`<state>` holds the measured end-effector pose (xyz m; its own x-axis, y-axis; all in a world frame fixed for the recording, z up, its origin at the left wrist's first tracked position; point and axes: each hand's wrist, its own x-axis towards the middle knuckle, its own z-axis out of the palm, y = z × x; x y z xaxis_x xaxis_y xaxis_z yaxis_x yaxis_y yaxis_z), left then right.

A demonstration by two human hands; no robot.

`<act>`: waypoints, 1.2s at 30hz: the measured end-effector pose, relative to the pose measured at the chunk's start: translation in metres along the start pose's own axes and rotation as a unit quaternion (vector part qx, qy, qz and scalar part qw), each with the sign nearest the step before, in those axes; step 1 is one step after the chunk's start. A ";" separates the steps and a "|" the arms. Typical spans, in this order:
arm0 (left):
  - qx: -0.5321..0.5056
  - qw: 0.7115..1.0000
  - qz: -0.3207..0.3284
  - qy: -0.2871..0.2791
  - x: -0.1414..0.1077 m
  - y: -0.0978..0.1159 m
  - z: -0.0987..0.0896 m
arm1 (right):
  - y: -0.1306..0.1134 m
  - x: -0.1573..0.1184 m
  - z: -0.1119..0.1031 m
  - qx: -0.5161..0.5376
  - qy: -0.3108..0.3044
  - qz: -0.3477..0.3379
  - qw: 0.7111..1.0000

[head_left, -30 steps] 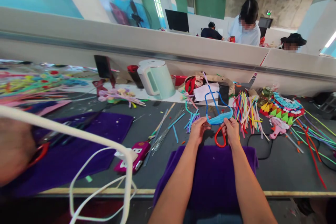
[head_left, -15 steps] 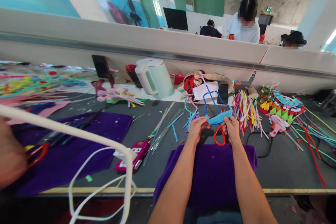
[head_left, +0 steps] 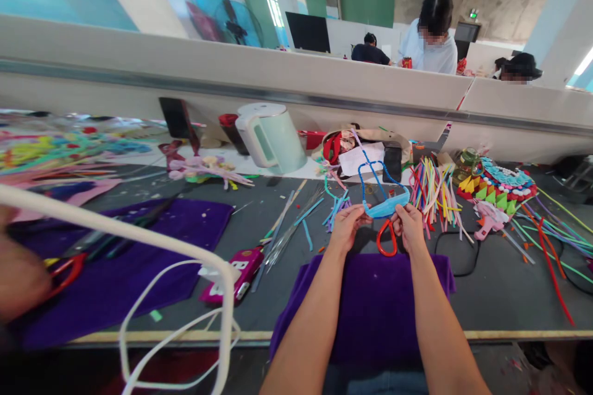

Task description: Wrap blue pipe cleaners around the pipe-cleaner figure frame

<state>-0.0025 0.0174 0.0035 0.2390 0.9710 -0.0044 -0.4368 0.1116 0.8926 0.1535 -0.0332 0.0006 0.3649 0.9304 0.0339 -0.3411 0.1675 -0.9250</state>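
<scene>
Between my two hands is a blue pipe-cleaner piece, with a light blue band along its near side and darker blue twisted stems looping up behind. My left hand pinches the band's left end. At its right end, my right hand is closed with thumb and fingers together. Just below the band shows the red handle of scissors; their blades are hidden. Under my forearms lies a folded purple cloth.
A pale green kettle stands behind to the left. Bundled colourful pipe cleaners and a pink glue gun lie rightward. A magenta power strip and a white cable are at left, near another person's hand.
Very little differs. The view has shifted slightly, and my hands keep the blue piece in nearly the same place.
</scene>
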 end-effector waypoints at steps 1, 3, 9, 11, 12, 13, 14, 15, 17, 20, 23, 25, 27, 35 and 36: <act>-0.003 1.000 0.000 -0.001 0.000 0.000 0.000 | 0.000 0.000 0.000 0.004 -0.002 0.000 1.000; -0.008 1.000 -0.001 -0.001 0.000 0.000 0.000 | -0.001 -0.001 0.001 0.011 -0.006 -0.001 1.000; -0.023 1.000 0.009 0.009 0.001 -0.002 0.001 | -0.002 -0.002 0.002 0.019 -0.014 -0.007 1.000; -0.026 1.000 0.009 0.012 0.001 -0.002 0.002 | -0.003 -0.003 0.003 0.020 -0.013 -0.009 1.000; -0.029 0.999 0.009 0.013 0.000 -0.002 0.002 | -0.003 -0.003 0.003 0.021 -0.013 -0.011 1.000; -0.032 0.999 0.009 0.014 0.000 -0.003 0.003 | -0.003 -0.003 0.003 0.022 -0.014 -0.013 1.000; -0.035 0.999 0.009 0.015 0.000 -0.003 0.003 | -0.003 -0.003 0.004 0.025 -0.015 -0.016 0.999; -0.039 0.999 0.009 0.016 0.000 -0.003 0.004 | -0.003 -0.003 0.004 0.026 -0.014 -0.020 0.999; -0.045 0.999 0.009 0.012 0.000 -0.003 0.004 | -0.003 -0.004 0.004 0.026 -0.008 -0.030 0.999; -0.053 0.999 0.008 -0.001 0.002 -0.005 0.004 | -0.003 -0.004 0.006 0.013 0.005 -0.048 0.999; -0.047 0.999 0.014 -0.003 0.003 -0.007 0.005 | -0.002 -0.005 0.007 0.000 0.001 -0.050 0.999; -0.033 0.999 0.028 0.005 0.003 -0.008 0.004 | -0.001 -0.004 0.007 -0.015 -0.012 -0.041 0.999; -0.023 0.999 0.041 0.017 0.004 -0.009 0.003 | -0.001 -0.003 0.005 -0.038 -0.019 -0.040 0.998; 0.022 0.999 0.025 0.033 0.005 -0.010 -0.001 | -0.004 0.006 -0.009 0.002 0.075 -0.067 0.995; 0.029 0.999 0.023 0.031 0.004 -0.010 -0.001 | -0.003 0.007 -0.010 0.003 0.076 -0.065 0.995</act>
<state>0.0020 0.0208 -0.0058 0.1654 0.9862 0.0116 -0.3948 0.0554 0.9171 0.1661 -0.0308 0.0001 0.5322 0.8413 0.0945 -0.2879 0.2848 -0.9143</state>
